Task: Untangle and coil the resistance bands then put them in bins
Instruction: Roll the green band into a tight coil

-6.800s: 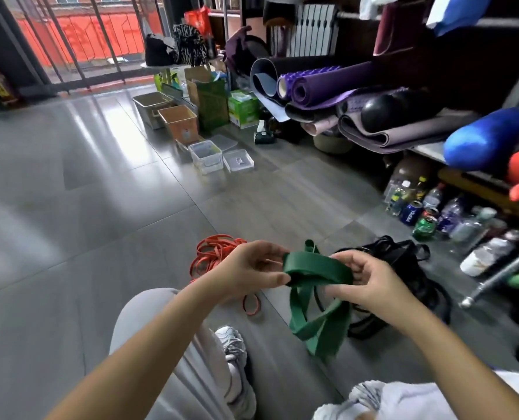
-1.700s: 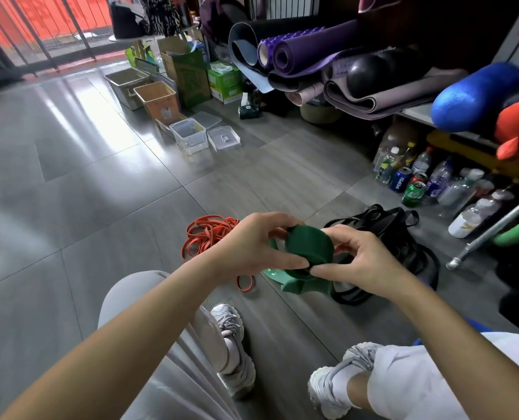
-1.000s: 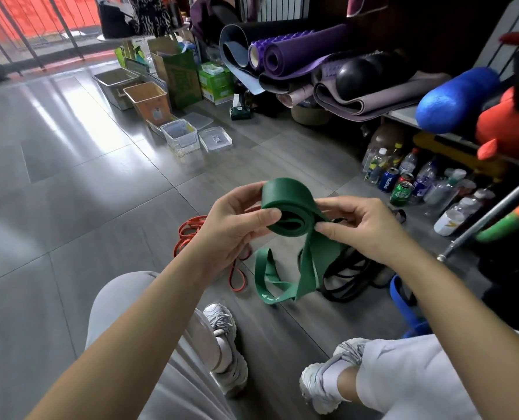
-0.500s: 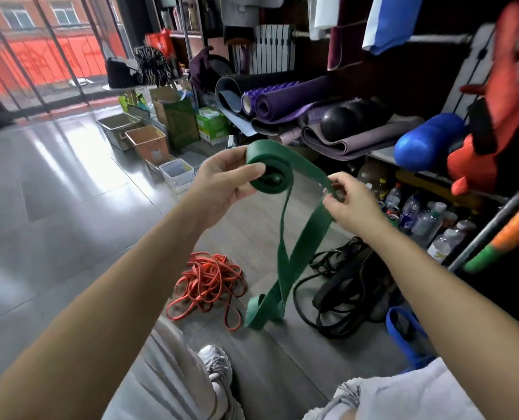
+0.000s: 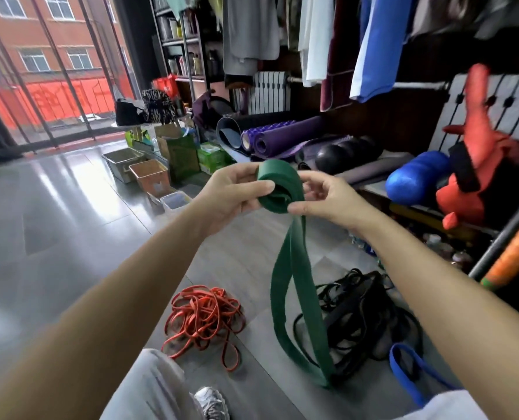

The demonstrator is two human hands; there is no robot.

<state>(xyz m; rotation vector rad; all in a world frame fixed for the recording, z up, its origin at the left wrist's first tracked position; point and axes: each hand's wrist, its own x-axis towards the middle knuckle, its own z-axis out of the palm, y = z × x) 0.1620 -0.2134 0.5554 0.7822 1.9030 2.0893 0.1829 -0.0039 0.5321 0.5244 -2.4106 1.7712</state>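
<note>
Your left hand and right hand both pinch the half-coiled green band at chest height, its loose loop hanging to the floor between the orange bands and black bands.

The wide band is showing dark green; the thin bands orange; the tangled bands black; the mats purple.

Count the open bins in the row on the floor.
3: a grey bin farthest, an orange bin next, a clear bin nearest, beside the left hand, which may hide more.
</note>
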